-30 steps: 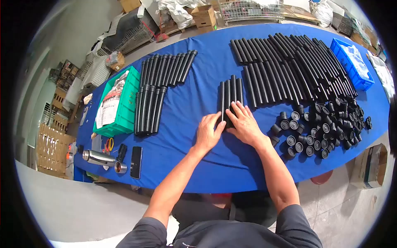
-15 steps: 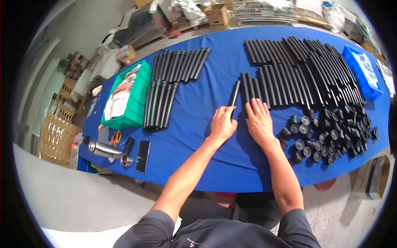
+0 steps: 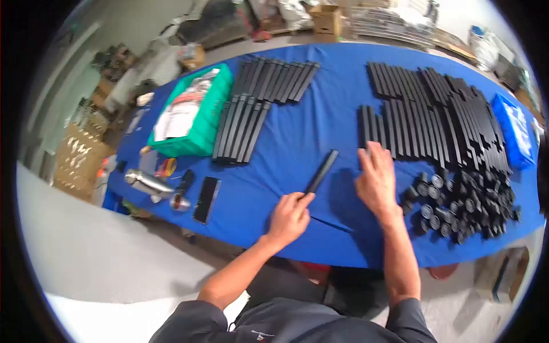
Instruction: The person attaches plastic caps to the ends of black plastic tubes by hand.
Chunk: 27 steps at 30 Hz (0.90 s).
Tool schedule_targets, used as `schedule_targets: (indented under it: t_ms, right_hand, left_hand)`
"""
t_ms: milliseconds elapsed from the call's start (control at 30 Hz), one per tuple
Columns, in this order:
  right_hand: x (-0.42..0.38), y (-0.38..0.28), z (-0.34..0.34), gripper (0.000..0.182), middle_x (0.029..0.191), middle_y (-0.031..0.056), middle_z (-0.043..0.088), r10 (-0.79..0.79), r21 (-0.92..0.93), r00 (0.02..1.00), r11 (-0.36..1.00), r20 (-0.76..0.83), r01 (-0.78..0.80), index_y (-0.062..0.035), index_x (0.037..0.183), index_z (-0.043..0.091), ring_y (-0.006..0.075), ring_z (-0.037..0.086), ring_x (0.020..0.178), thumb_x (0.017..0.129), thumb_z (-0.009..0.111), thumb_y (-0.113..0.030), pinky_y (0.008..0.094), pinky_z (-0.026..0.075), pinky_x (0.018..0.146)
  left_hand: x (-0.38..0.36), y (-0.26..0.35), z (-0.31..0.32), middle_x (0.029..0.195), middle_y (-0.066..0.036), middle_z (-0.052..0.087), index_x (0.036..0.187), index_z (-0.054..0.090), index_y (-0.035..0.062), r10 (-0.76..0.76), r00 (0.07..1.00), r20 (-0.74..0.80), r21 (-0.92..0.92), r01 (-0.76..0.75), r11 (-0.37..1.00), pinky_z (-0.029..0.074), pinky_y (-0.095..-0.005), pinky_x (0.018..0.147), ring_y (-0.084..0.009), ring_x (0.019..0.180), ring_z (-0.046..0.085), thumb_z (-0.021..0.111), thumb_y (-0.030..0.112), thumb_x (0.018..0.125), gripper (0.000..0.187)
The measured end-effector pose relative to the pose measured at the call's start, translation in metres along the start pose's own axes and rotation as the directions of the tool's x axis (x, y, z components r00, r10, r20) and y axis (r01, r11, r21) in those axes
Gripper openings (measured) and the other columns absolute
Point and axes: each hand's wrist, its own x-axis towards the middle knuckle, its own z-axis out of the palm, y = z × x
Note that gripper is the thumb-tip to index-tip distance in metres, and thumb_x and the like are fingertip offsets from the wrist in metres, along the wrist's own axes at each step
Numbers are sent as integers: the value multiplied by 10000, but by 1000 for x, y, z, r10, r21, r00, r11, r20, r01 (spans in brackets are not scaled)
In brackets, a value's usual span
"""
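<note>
My left hand point(image 3: 290, 218) is closed round the lower end of a black tube point(image 3: 321, 171), which slants up and to the right over the blue cloth. My right hand point(image 3: 377, 182) holds nothing; its fingers are stretched out, fingertips right at the near ends of the leftmost black tubes in the right-hand group point(image 3: 417, 128). That group lies in two rows. Below it, to the right of my right hand, is a loose pile of short black round caps point(image 3: 466, 203).
Another group of black tubes point(image 3: 243, 128) lies at left beside a green crate point(image 3: 220, 106) with papers. A steel flask point(image 3: 147, 183) and a phone point(image 3: 206, 200) are near the left front edge. A blue bin point(image 3: 517, 143) stands at far right on the blue-covered table point(image 3: 326, 123).
My left hand has drawn back toward me and left with the black tube. My right hand's fingers have lifted from lying flat near the tube ends. The view has shifted.
</note>
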Motion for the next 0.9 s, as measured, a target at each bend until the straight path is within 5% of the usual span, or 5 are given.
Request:
schedule_targets:
  t_ms: [100,267,433,567,900]
  right_hand:
    - [-24,-33,-8,436,1227,175,638,-106,156,984,979,-147,128,-10,1174,646,358,610,1165,740,679,-13,484,494,998]
    - [-91,-66,-41,361,1075,137,639,44,64,996,997,83,-50,-46,1176,656,328,622,981,817,695,-53,460,499,843]
    - [-105,-26,-84,405,1169,124,624,290,-413,956,867,-37,-279,-59,1230,638,328,597,1036,852,740,-162,458,483,875]
    - [-109,5,-82,428,1160,100,625,406,-610,905,751,128,-251,-100,1216,613,308,571,1079,841,784,-215,448,458,924]
    - [-83,-54,-44,550,1176,182,617,194,-120,975,976,112,-181,-48,1380,555,377,594,1127,850,699,-21,467,487,957]
  left_hand:
    - [2,-4,-1,1142,-166,669,1237,690,56,1,1000,16,-71,1,997,494,-477,962,-367,1067,624,666,32,818,420]
    - [1,-1,-3,1129,-151,659,1246,696,54,-36,999,-1,-138,36,990,523,-440,910,-349,1026,636,680,49,835,411]
    - [-1,-9,-2,1129,-138,652,1227,718,81,-16,999,-44,-200,7,980,536,-441,885,-332,1035,636,692,62,835,393]
    - [-2,-14,1,1102,-127,669,1193,726,80,-10,995,-102,-211,-12,977,547,-437,885,-328,1022,650,692,72,837,357]
    - [-21,-23,-3,1212,-140,684,1288,647,17,-55,992,-111,-230,28,973,500,-452,990,-343,1120,618,691,43,847,444]
